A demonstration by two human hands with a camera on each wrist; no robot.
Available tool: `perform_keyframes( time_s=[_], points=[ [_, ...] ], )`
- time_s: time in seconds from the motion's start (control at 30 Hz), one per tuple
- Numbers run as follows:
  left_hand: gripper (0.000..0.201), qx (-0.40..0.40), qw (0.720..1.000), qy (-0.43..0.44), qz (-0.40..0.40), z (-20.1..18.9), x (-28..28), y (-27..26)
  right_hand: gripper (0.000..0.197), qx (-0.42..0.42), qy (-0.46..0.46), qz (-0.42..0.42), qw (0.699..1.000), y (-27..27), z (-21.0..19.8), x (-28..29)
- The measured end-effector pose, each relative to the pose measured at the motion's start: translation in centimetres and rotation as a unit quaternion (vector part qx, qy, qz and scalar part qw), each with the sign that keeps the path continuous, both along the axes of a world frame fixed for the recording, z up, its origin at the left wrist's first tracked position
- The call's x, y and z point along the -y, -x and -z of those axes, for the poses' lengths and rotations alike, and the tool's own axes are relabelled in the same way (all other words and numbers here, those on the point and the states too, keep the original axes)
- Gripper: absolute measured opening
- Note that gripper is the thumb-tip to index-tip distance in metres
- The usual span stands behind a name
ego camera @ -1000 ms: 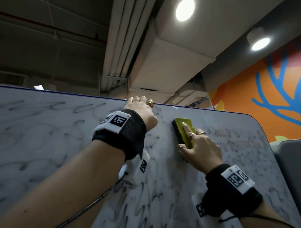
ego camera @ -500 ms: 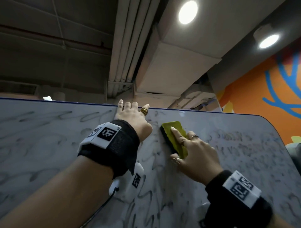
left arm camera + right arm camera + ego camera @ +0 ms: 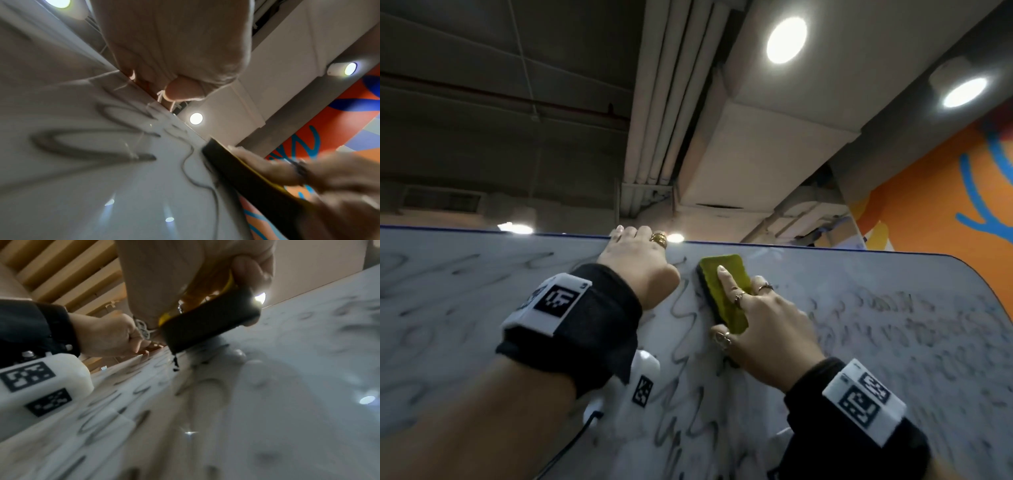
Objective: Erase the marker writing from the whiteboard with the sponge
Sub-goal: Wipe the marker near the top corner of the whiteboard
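Head view puts the sponge (image 3: 724,293) flat against the whiteboard (image 3: 859,342), just below its top edge and right of the middle. The right hand (image 3: 763,322) presses it with its fingers (image 3: 726,279) laid straight along the yellow back and a thumb at the lower side. The left hand (image 3: 640,263) hooks curled fingers over the top edge, just beside the sponge, steadying the board. Erasing looks barely under way: bold marker loops (image 3: 681,308) run down the middle, smeared grey strokes cover the left part, and faint small writing fills the right part toward the rounded right corner. Nearly all the surface is left to wipe.

Right wrist view adds what the head view hides: the sponge's (image 3: 207,322) dark layer meets the board, with the thumb (image 3: 252,272) clamping its side. Left wrist view shows the sponge (image 3: 236,167) edge-on but blurred, and cannot confirm that hand's finger positions.
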State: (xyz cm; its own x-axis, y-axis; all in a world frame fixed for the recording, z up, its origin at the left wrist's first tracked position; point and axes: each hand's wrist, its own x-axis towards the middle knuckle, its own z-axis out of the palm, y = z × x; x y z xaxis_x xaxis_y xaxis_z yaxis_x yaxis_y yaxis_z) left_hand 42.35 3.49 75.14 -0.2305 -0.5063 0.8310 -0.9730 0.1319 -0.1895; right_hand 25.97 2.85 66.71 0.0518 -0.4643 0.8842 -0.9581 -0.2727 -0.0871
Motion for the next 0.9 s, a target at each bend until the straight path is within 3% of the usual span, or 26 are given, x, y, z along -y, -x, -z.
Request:
perform_keyframes(
  time_s=[0.1,0.2,0.27,0.37,0.53,0.63,0.77,0.83,0.9],
  points=[
    [0.077,-0.005,1.000,-0.015,0.002,-0.1,0.2,-0.4,0.074,0.010,-0.026,0.024,0.999,2.1,0.5,-0.1],
    [0.059,-0.006,1.000,-0.005,0.007,-0.2,0.1,-0.3,0.072,0.064,-0.013,0.037,0.997,3.1,-1.1,-0.2],
    [0.070,-0.001,1.000,-0.010,0.001,-0.2,0.0,0.0,0.071,0.077,0.002,0.027,0.997,2.2,-2.4,-0.3],
    [0.079,0.004,1.000,-0.006,-0.009,-0.2,-0.1,0.1,0.073,0.040,0.017,-0.008,0.999,-0.3,-2.8,-0.8],
    [0.072,-0.005,1.000,-0.025,0.016,-0.3,-0.3,-0.7,0.076,-0.029,0.001,-0.020,0.999,-1.0,0.5,-1.4],
    [0.084,-0.016,0.998,-0.052,0.035,-0.7,-0.5,-1.0,0.074,0.029,-0.014,0.011,0.999,2.5,0.8,-0.7],
    [0.086,-0.005,0.998,-0.054,0.038,-0.8,-0.3,-1.1,0.067,0.107,0.009,0.023,0.994,4.7,-2.1,0.1],
    [0.081,-0.011,0.997,-0.054,0.046,-0.8,-0.3,-1.3,0.069,0.074,0.028,-0.006,0.997,3.1,-2.8,0.3],
    [0.062,-0.017,0.998,-0.044,0.051,-0.7,-0.5,-1.3,0.073,0.032,0.036,-0.039,0.998,1.3,-2.6,0.5]
  ],
)
